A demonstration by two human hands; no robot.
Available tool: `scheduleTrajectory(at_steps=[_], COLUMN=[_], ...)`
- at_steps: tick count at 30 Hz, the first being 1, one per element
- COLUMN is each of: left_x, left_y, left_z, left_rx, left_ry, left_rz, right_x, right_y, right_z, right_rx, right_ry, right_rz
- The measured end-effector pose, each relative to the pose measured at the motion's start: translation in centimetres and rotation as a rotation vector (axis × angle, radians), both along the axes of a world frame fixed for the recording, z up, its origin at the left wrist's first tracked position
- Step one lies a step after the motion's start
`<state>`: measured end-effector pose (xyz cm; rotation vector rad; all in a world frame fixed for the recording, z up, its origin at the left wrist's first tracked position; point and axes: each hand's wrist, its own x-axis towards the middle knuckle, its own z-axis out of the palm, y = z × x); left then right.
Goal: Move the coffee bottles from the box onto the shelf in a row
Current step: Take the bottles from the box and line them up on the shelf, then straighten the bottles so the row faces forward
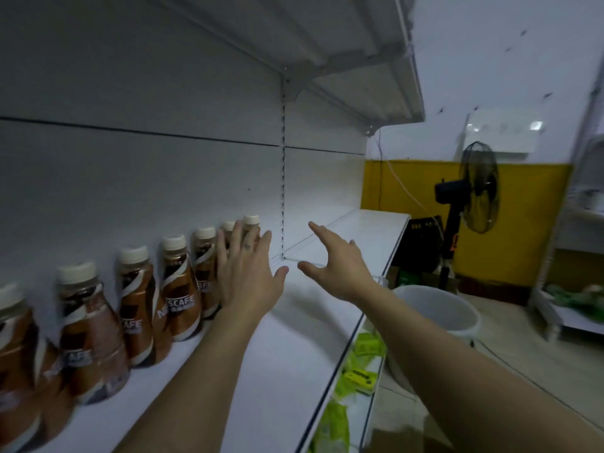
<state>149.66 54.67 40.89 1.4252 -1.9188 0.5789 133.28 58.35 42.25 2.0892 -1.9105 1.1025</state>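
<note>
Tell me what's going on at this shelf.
A person is stocking a white shelf with Nescafe coffee bottles, which stand in a row along the back panel. The left hand, fingers straight, is at the row's far end; contact isn't clear. The right hand hovers open over bare shelf, holding nothing. No box is in view.

Brown cream-capped coffee bottles (179, 299), upright, in a row along white shelf (294, 348) back

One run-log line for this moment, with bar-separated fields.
left hand: open, by far bottle | right hand: open, empty | bottles: upright row on shelf
</note>
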Motion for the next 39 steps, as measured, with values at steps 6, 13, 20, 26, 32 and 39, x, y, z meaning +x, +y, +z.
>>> scheduleTrajectory(at_steps=[6,13,20,26,32,39], left_x=[-4.3,-4.1,4.3,11.9,18.6,24.4], left_y=[3.9,9.8,15.0,19.4,23.6,25.4], left_z=[2.9,5.0,6.1,5.7,5.1,2.6], left_rx=[-0.011,0.023,0.039,0.078,0.039,0.087], left_ry=[0.063,0.015,-0.034,-0.028,0.007,0.233], left_rz=[-0.271,-0.237,-0.01,0.229,0.441,0.587], right_x=[-5.9,-7.0,-1.4,5.2,11.8,18.3], right_y=[7.1,10.7,10.9,10.6,10.5,10.2], right_z=[4.2,5.1,4.0,3.2,1.1,-2.2], right_rx=[-0.041,-0.082,-0.099,-0.063,-0.012,0.064], right_ry=[0.082,0.081,0.005,-0.072,-0.152,-0.191], right_rz=[-0.093,0.015,0.299,0.557,0.823,1.031])
